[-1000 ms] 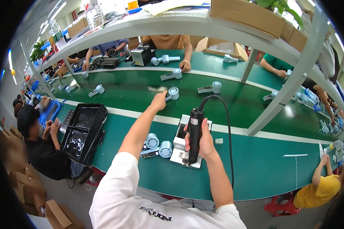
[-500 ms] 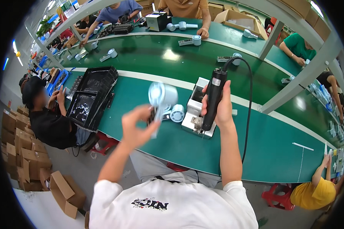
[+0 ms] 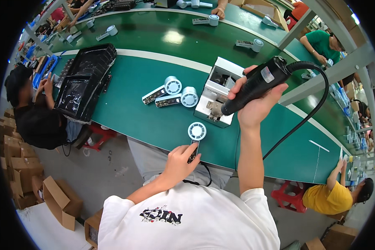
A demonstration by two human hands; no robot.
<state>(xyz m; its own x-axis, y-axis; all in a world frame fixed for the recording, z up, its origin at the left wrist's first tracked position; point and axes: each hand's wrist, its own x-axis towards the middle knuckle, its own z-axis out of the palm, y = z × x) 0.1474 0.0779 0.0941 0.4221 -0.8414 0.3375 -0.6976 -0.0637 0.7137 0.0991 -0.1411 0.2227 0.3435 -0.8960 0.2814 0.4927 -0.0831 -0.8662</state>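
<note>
White short-sleeved T-shirt (image 3: 225, 223), dark lettered print (image 3: 161, 216), pale grey trousers (image 3: 143, 161)

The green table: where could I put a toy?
There's room between the black tray and two blue fans, and between the black cord and white strip on the right. It's crowded around the white machine: those fans, the right hand with a black tool, the left hand with a third fan.

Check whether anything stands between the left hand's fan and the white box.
Nothing visible: only tabletop shows between the fan in the left hand and the white box; two other fans lie left of it.
</note>
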